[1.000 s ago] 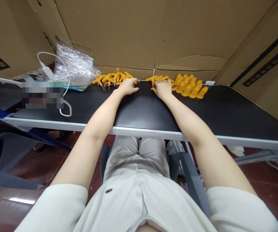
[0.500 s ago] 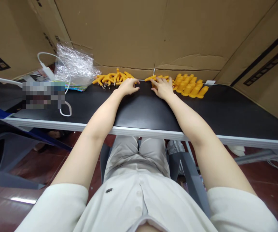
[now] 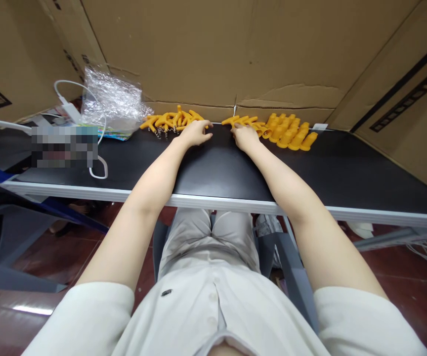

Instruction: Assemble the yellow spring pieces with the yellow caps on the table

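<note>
On the bench (image 3: pixel 347 173), yellow forked handles (image 3: pixel 166 121) with metal spirals (image 3: pixel 158 132) lie heaped beside the left hand (image 3: pixel 195 132), grip loosely parted; the right hand (image 3: pixel 246 138), grip unreadable, adjoins similar forked pieces (image 3: pixel 237 120) near yellow sleeves (image 3: pixel 283 137) upright on flared ends, presumably for steadiness.

the only view looks out from the wearer's head, forward and steeply down: the shirt (image 3: pixel 180 321) sits nearest at the bottom edge, both forearms (image 3: pixel 156 180) reach away to the hands (image 3: pixel 248 139) at middle range over the tabletop (image 3: pixel 219 170), and cardboard (image 3: pixel 213 54) closes off the top.
</note>
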`<state>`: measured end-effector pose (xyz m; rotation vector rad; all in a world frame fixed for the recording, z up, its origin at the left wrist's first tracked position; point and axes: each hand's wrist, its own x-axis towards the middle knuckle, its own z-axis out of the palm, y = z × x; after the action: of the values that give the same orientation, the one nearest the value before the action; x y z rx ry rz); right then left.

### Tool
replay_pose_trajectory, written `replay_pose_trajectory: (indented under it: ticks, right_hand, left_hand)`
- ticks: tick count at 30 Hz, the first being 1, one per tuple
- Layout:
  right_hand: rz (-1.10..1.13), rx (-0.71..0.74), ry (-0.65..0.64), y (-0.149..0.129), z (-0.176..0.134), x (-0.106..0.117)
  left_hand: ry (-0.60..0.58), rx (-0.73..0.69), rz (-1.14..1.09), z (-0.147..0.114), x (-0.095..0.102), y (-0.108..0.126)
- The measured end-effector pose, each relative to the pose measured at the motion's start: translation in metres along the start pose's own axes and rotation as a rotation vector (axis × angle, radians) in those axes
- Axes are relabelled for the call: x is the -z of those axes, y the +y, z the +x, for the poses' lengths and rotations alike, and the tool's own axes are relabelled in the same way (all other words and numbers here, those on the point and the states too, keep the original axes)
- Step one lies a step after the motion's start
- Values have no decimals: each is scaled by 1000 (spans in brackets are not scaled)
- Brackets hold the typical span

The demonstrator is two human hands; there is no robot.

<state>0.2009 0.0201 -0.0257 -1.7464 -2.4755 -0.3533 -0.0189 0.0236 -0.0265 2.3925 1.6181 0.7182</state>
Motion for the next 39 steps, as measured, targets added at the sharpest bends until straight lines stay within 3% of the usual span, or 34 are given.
replay_pose_trajectory:
  ticks: [13,22,26,29,33,39]
  right_hand:
    - [60,-122,24,-5,0,0]
    - [28,-86,67,6,-2,-4]
    - [19,-253,70,26,0,15]
    - [27,-415,-28,43,-6,44]
    - [92,-601,-54,64,-26,77]
    - [111,-649,-146,81,-41,84]
  left_hand:
    - [23,7,-22,1,-2,-1]
    - [13,-5,14,0,0,0]
    - [18,-11,26,-1,0,-1]
    - [26,-15,14,0,0,-3]
    - [34,-20,-1,1,-1,-3]
    - [85,45,63,2,0,-2]
